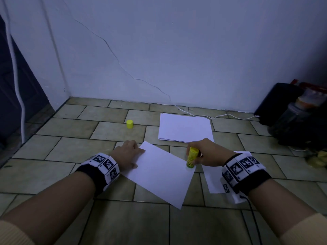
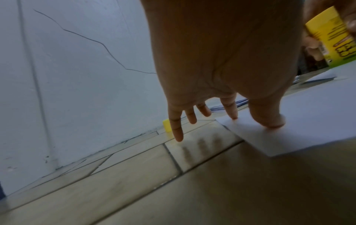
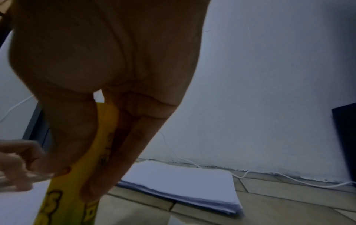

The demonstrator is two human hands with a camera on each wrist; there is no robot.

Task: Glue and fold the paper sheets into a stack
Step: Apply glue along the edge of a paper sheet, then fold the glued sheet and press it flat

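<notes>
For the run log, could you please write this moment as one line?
left hand: presses white paper sheet flat on tiled floor | right hand: holds yellow glue stick tip-down on sheet | yellow cap: off, on floor

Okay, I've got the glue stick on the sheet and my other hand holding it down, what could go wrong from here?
1. The left hand pins only one corner of the sheet with straight fingers, so rubbing the glue stick in the right hand may make the paper swivel or wrinkle.
2. The stick is at the sheet's edge; glue could smear onto the floor tiles.
3. The cap lies apart on the floor, so the glue may dry.
</notes>
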